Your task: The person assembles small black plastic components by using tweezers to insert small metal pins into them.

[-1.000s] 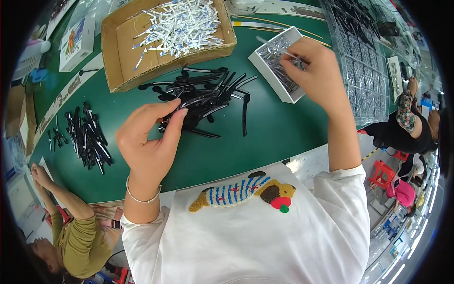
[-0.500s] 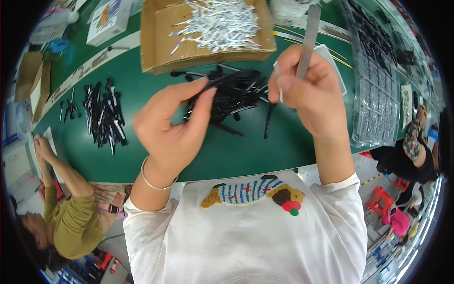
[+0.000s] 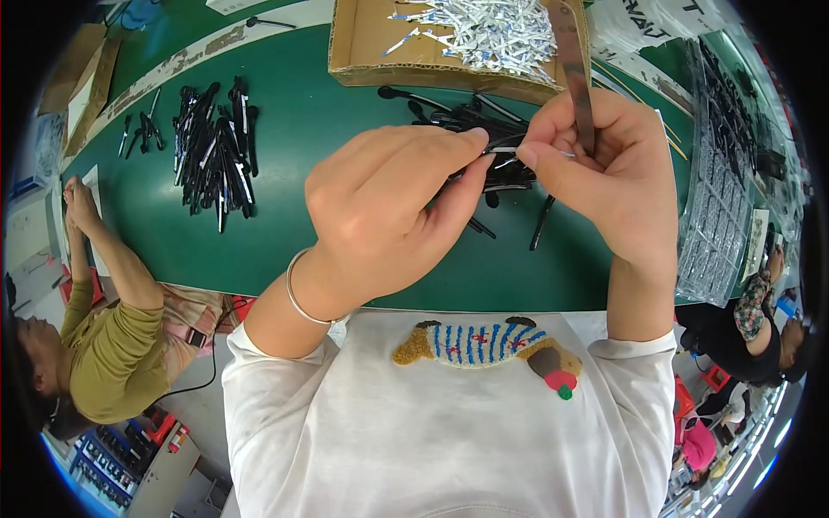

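The left hand (image 3: 389,207) pinches a slim black plastic piece (image 3: 484,147) between thumb and forefinger, raised above the green table (image 3: 285,129). The right hand (image 3: 604,164) meets it, fingertips closed on a small silvery metal strip (image 3: 509,150) while also gripping a flat metal tool (image 3: 574,69). The strip looks light, thin and springy, probably easy to bend or drop, so it is best pinched by its edges. Beyond both hands lie a heap of matching black pieces (image 3: 484,116) and a cardboard box (image 3: 363,43) of shiny strips.
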`<state>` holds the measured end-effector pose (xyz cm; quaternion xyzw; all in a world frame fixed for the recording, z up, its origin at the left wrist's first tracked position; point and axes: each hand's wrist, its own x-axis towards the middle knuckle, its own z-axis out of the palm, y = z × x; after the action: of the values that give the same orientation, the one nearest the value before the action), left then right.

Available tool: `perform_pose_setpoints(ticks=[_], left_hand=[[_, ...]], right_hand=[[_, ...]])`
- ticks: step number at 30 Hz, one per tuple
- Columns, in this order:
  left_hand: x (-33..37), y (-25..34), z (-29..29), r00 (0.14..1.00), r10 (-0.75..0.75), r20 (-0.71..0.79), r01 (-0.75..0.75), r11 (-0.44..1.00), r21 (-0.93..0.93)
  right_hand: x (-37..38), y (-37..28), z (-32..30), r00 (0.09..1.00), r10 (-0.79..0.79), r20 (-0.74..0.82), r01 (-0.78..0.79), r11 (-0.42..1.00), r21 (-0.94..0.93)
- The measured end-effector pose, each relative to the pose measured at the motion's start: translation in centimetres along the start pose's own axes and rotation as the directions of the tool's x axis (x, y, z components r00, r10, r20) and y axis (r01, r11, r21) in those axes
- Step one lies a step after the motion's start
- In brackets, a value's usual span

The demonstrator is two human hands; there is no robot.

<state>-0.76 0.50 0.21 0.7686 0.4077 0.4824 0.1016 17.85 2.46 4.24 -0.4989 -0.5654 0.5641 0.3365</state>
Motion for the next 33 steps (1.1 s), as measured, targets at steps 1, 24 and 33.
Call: perform_pose_setpoints(ticks=[1,24,33], left_hand=[[-0.03,-0.03,-0.03,1.000,-0.003,0.001,0.003,1.000,-0.001],[-0.15,-0.42,0.59,0.992,0.114,-0.062,-0.108,0.989,0.098],[-0.31,0.22,0.25,1.000,0.025,-0.006,-0.025,0.997,0.073]], right_hand=[[0.02,-0.01,-0.06,1.000,0.003,0.001,-0.003,1.000,0.000],[0.33,0.15,0.46,1.000,-0.007,-0.023,0.004,0.993,-0.118],[0.75,-0.02,-0.10,0.996,0.072,0.046,-0.067,0.993,-0.100]])
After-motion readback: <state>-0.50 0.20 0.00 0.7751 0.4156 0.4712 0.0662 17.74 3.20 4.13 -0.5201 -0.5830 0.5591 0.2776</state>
